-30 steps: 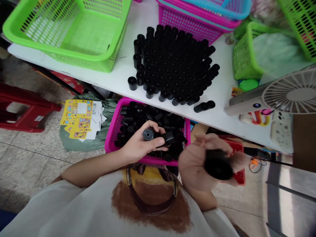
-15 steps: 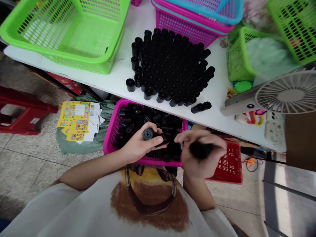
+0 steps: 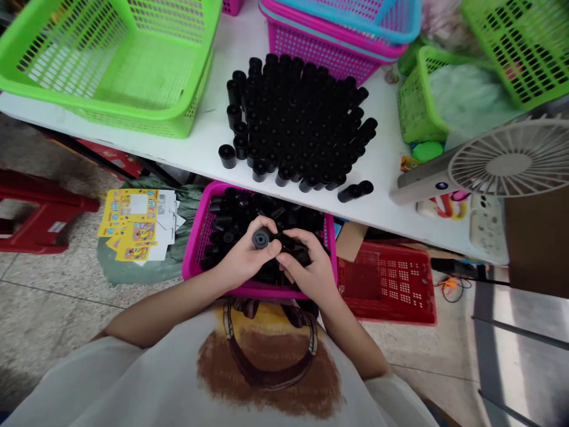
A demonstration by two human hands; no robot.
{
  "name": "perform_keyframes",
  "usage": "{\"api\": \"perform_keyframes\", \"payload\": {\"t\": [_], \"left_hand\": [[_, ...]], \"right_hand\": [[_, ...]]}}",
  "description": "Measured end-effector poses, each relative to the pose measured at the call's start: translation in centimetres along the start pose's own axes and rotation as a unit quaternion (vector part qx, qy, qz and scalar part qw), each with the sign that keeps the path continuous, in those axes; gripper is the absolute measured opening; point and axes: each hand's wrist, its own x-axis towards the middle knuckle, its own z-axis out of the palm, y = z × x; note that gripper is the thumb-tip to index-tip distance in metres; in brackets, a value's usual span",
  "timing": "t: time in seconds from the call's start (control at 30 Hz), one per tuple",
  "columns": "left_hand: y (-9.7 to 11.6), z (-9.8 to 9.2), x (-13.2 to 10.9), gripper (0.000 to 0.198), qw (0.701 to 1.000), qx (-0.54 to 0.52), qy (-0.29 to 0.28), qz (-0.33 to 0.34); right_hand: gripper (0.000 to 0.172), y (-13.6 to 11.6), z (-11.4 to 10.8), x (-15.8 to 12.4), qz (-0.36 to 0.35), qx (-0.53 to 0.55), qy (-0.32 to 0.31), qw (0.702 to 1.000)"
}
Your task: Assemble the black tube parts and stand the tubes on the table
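My left hand (image 3: 249, 256) is closed around a black cylindrical plastic part (image 3: 261, 238), its round end with a centre hole facing up. Right beside it, my right hand (image 3: 315, 270) has its fingers curled over another black cylindrical part (image 3: 302, 256), mostly covered by the thumb and fingers. The two hands meet over a magenta basket (image 3: 190, 261) filled with loose black parts (image 3: 226, 222). On the white table beyond, many similar black cylinders (image 3: 288, 127) stand upright in a tight cluster.
A green basket (image 3: 178, 112) stands at the table's left, with stacked magenta and blue baskets (image 3: 311, 44) behind the cluster. A small fan (image 3: 511, 163) is at the right. Below the table are a red crate (image 3: 386, 308), yellow printed cards (image 3: 133, 222) and a red stool (image 3: 44, 204).
My right hand has moved left with its black part and now meets my left hand. The left hand keeps its cylinder. The whole view has shifted slightly.
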Motion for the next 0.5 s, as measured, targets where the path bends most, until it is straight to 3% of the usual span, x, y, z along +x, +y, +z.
{"api": "perform_keyframes", "payload": {"t": [0.07,0.13,0.2,0.27,0.33,0.5], "left_hand": [[0.4,-0.3,0.0,0.056,1.0,0.014,0.004,-0.021],[0.9,-0.7,0.0,0.053,0.998,0.047,0.02,-0.037],[1.5,-1.5,-0.1,0.046,0.994,0.099,0.039,-0.034],[1.9,-2.5,-0.2,0.043,0.987,0.148,0.057,-0.008],[2.1,-3.7,-0.2,0.044,0.983,0.168,0.07,0.023],[1.9,-6.5,-0.1,0.049,0.98,0.148,0.083,0.099]], "right_hand": [[0.037,0.1,-1.1,0.9,-0.035,-0.06,0.052,0.996],[0.036,0.5,-2.8,2.3,-0.073,-0.151,0.144,0.975],[0.035,1.4,-4.7,3.9,-0.108,-0.252,0.249,0.929],[0.035,2.6,-6.2,5.4,-0.121,-0.324,0.307,0.887],[0.037,3.6,-7.1,6.5,-0.11,-0.353,0.317,0.873],[0.047,4.0,-7.0,7.4,-0.076,-0.323,0.301,0.894]]}}
